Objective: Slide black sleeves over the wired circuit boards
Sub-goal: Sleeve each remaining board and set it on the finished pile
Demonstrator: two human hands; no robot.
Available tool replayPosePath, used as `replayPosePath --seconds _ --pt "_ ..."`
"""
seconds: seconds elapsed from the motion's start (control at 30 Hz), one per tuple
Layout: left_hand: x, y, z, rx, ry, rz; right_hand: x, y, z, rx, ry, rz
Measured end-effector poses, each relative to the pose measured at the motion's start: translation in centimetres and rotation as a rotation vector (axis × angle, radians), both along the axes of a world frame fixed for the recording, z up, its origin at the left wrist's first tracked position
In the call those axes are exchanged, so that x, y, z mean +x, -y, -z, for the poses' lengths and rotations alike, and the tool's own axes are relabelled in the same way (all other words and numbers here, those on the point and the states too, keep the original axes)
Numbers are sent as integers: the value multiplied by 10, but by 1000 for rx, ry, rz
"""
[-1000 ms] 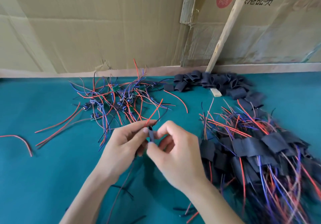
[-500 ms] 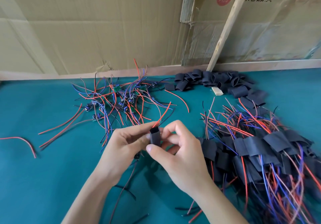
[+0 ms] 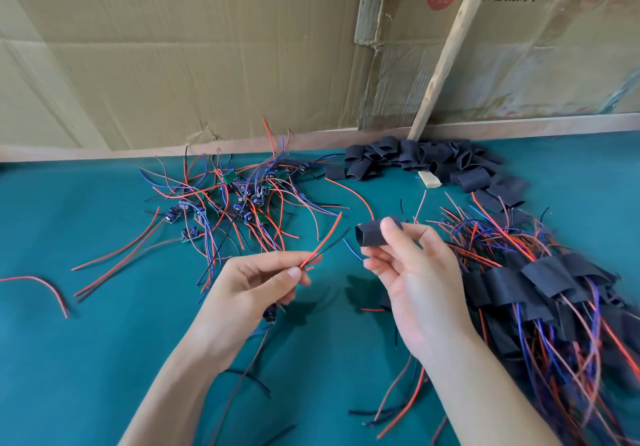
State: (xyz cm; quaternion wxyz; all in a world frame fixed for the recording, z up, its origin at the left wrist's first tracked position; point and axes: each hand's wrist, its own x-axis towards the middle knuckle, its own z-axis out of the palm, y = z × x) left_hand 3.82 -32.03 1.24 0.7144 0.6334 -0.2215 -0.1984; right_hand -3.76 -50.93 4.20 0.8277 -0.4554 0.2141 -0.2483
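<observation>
- The right hand (image 3: pixel 412 286) pinches one black sleeve (image 3: pixel 372 235) between thumb and fingertips, its open mouth turned left toward the other hand, apparently so the wires can be fed straight in. The sleeve is a short, matte, soft-walled tube, squeezed from flat into a rounded opening.
- The left hand (image 3: pixel 252 289) pinches a red and black wire pair (image 3: pixel 325 239) near its free ends, the tips pointing up and right at the sleeve mouth but not yet touching it. Holding close to the tips probably keeps the thin, limp leads stiff enough to aim.
- The small circuit board (image 3: pixel 270 314) on those wires hangs below the left palm, mostly hidden; it is not yet sleeved.
- Beyond the left hand, on the teal cloth-like surface (image 3: pixel 86 359), lies a tangle of bare boards (image 3: pixel 225 199) with red, blue and black leads.
- To the right sits a heap of sleeved boards (image 3: pixel 540 283), the flat black wraps overlapping.
- Loose empty sleeves (image 3: pixel 426 161) are piled at the far edge, by creased cardboard (image 3: pixel 173 47) and a leaning wooden stick (image 3: pixel 446 47).
</observation>
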Motion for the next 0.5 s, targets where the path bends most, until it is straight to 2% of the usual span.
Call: replayPosePath --seconds 0.17,0.5 --pt "-4 1 -2 57 39 57 -1 1 -1 34 -20 34" --pt "-4 1 -5 136 59 91 -4 -5 -5 125 -16 -115"
